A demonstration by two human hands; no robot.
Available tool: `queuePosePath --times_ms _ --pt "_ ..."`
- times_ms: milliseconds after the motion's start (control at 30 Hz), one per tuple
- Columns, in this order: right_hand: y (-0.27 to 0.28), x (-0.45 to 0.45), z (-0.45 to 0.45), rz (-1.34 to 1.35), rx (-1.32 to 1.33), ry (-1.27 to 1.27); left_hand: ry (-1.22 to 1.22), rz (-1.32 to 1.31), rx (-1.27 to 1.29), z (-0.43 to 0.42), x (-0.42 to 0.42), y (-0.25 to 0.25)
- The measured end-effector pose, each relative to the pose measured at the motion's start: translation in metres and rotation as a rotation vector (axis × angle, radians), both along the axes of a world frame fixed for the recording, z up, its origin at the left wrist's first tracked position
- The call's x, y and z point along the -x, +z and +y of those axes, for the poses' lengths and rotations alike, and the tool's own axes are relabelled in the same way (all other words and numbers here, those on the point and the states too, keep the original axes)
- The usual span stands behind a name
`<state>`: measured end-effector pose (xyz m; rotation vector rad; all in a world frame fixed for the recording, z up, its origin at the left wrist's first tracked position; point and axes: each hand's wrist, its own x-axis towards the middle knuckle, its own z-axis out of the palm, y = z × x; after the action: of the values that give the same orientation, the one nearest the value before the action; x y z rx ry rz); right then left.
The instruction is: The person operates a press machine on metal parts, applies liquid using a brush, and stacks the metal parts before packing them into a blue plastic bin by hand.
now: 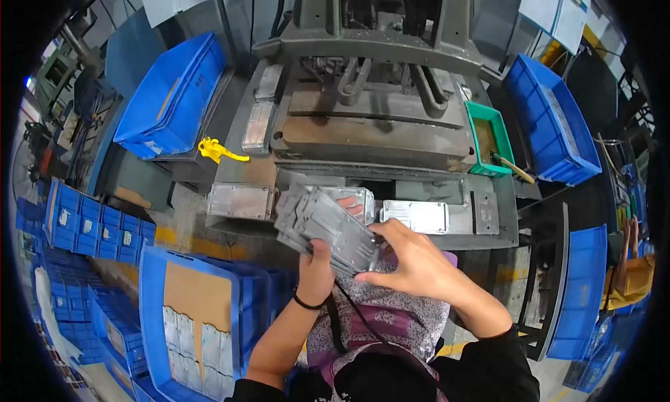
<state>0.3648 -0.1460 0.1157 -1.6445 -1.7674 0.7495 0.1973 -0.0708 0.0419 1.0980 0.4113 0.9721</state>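
Observation:
A stack of flat grey metal plates [333, 229] is held at a tilt above my lap, in front of the press bench. My left hand [317, 273] grips its lower left side, with fingertips showing at the far edge. On the right, my right hand [412, 259] pinches the stack's end between thumb and fingers. Behind the stack, another metal plate [359, 195] lies partly hidden on the bench edge. A bright metal plate [415, 216] lies to its right, and a stack of plates [241, 201] sits to its left.
The press [377, 137] stands straight ahead. A green tray [490, 140] with a wooden-handled brush is at its right, a yellow air gun [222, 149] at its left. A blue crate [150, 318] of metal plates stands lower left. Another person's arm [627, 252] shows far right.

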Motion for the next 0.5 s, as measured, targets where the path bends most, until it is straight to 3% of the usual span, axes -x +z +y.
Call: queuePosePath --times_ms 67,200,333,433,500 --pt "0.006 -0.015 -0.002 -0.027 0.035 -0.002 0.272 0.276 0.173 0.005 0.025 -0.031" --pt "0.016 -0.069 -0.009 -0.213 0.015 -0.184 0.543 0.248 -0.291 0.042 0.089 -0.016" --pt "0.011 -0.146 0.003 -0.175 0.019 -0.354 0.812 0.241 -0.409 0.065 0.161 -0.009" --pt "0.015 -0.192 0.032 -0.38 -0.069 -0.433 0.947 0.416 -0.437 0.071 0.195 -0.02" --pt "0.011 -0.218 0.056 -0.43 -0.101 -0.468 0.943 0.377 -0.4 0.068 0.196 -0.031"
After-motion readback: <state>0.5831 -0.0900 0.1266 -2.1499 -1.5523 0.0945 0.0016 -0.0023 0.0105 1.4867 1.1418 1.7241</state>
